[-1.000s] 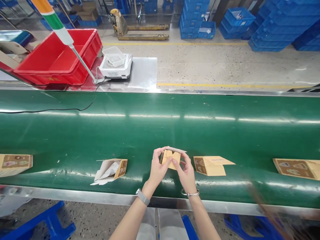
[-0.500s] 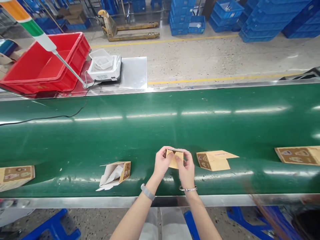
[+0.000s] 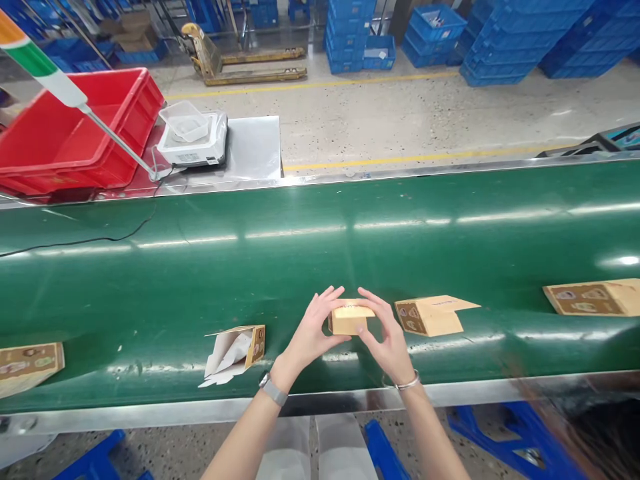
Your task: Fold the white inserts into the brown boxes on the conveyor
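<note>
Right grip (image 3: 391, 341) on carton (image 3: 349, 325), back hidden

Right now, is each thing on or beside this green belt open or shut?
Central small tan cardboard box: lid flap jutting, untucked.
Near left tan cardboard box: open, white material inside.
Near right tan cardboard box: lid flap jutting, untucked.
Far left tan cardboard box: cannot tell.
Far right tan cardboard box: cannot tell.
Large red plastic bin: open.
Clear plastic tub: open.
</note>
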The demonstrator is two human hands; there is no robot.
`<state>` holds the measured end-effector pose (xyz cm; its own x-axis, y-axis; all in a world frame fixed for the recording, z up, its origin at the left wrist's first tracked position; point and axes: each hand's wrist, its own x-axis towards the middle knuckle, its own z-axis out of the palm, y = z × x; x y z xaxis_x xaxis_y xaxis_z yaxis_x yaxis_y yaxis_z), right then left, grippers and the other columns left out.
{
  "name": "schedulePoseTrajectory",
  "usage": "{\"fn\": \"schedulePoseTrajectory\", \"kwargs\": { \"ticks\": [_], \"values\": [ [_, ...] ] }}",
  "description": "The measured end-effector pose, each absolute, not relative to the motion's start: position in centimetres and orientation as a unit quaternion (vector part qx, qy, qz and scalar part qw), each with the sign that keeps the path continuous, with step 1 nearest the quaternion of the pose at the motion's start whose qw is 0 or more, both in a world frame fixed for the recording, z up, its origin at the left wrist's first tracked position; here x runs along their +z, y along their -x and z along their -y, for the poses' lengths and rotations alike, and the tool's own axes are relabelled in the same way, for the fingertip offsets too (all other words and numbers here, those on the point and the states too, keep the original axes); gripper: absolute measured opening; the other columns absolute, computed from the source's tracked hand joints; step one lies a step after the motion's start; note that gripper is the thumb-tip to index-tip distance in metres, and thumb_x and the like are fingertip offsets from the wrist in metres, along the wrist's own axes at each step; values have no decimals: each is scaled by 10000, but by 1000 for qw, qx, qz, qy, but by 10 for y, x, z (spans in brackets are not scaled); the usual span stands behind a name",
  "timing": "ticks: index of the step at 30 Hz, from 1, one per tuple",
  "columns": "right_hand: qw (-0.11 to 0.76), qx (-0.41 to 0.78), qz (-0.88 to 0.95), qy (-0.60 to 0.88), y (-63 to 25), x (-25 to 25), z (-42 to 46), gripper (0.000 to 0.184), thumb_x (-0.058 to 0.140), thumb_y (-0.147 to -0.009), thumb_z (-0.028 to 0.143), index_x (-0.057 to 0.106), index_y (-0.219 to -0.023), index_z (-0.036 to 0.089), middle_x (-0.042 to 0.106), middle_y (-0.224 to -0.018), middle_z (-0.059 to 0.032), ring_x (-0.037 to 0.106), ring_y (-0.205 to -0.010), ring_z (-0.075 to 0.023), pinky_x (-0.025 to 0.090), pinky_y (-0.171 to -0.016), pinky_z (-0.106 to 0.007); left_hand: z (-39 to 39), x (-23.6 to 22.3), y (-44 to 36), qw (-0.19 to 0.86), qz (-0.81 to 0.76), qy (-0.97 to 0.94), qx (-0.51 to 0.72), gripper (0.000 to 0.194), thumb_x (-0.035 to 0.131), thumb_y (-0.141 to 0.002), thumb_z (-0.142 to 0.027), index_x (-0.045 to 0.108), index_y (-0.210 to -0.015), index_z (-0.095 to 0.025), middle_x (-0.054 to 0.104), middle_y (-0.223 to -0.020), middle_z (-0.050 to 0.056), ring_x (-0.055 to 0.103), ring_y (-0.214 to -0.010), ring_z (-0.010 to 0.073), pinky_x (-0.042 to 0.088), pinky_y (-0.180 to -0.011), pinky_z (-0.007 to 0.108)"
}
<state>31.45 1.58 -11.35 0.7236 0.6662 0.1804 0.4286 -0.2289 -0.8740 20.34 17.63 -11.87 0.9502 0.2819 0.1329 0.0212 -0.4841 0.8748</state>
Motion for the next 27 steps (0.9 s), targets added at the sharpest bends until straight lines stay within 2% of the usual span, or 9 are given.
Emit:
{"fn": "schedulePoseTrajectory", "kwargs": {
  "ticks": [4, 9, 13, 15, 17, 19, 22, 25, 27],
  "values": [
    [341, 11, 523, 781, -324, -117, 8, 487, 633, -921, 260, 555, -1401, 277, 620, -1431, -88, 527, -1382, -298, 465, -1095, -516, -170, -130, -208, 346, -31, -919, 188, 327, 671, -930, -343, 614, -1238, -250, 712, -1321, 79, 558, -1382, 269, 276, -1240, 571],
    [252, -59, 547, 796, -326, -133, 25, 625, 514, -979, 115, 363, -1552, 315, 609, -1449, -48, 500, -1418, -262, 373, -1186, -539, -140, -124, -216, 287, -63, -934, 204, 246, 593, -981, -285, 628, -1218, -229, 720, -1307, 70, 575, -1366, 261, 265, -1252, 573],
    [289, -80, 487, 820, -302, -125, 35, 700, 575, -942, 112, 326, -1574, 282, 496, -1548, -96, 372, -1497, -317, 325, -1197, -622, -112, -104, -167, 321, -68, -912, 245, 271, 591, -955, -205, 607, -1224, -224, 704, -1315, 70, 594, -1338, 239, 506, -1109, 463],
    [348, -85, 441, 823, -275, -120, 34, 723, 605, -915, 99, 347, -1561, 294, 477, -1556, -102, 407, -1474, -319, 338, -1192, -631, -104, -100, -118, 344, -148, -864, 336, 350, 597, -909, -144, 601, -1227, -289, 750, -1098, 32, 704, -1103, 214, 609, -906, 399],
    [409, -40, 415, 812, -244, -117, 24, 659, 595, -919, 102, 413, -1514, 318, 544, -1488, -89, 503, -1401, -295, 390, -1170, -610, -104, -103, -68, 339, -325, -781, 412, 390, 618, -883, -166, 593, -1218, -364, 707, -982, 24, 691, -903, 218, 614, -728, 384],
    [454, 67, 401, 793, -214, -118, 4, 580, 585, -942, 165, 438, -1486, 301, 578, -1446, -101, 560, -1346, -289, 486, -1102, -570, -114, -110, -29, 341, -451, -716, 409, 410, 602, -907, -199, 564, -1275, -377, 679, -1103, 53, 673, -933, 229, 607, -729, 388],
    [496, 186, 383, 757, -182, -124, -33, 651, 625, -942, 290, 356, -1534, 260, 472, -1549, -141, 501, -1406, -320, 529, -1063, -550, -136, -124, -8, 396, -439, -749, 299, 490, 587, -940, -255, 495, -1413, -340, 590, -1401, 91, 617, -1236, 292, 587, -956, 457],
    [527, 195, 389, 730, -170, -133, -57, 709, 642, -940, 326, 313, -1566, 273, 383, -1612, -133, 423, -1464, -321, 490, -1109, -542, -152, -139, -18, 438, -337, -804, 218, 519, 537, -983, -284, 442, -1491, -336, 408, -1607, 85, 433, -1466, 323, 450, -1150, 543],
    [532, 166, 404, 725, -172, -140, -61, 666, 634, -950, 308, 351, -1553, 306, 402, -1602, -114, 440, -1451, -307, 490, -1107, -526, -157, -146, -30, 451, -296, -818, 199, 459, 518, -1001, -300, 499, -1458, -342, 277, -1677, 69, 341, -1524, 312, 396, -1193, 538]
  ]
}}
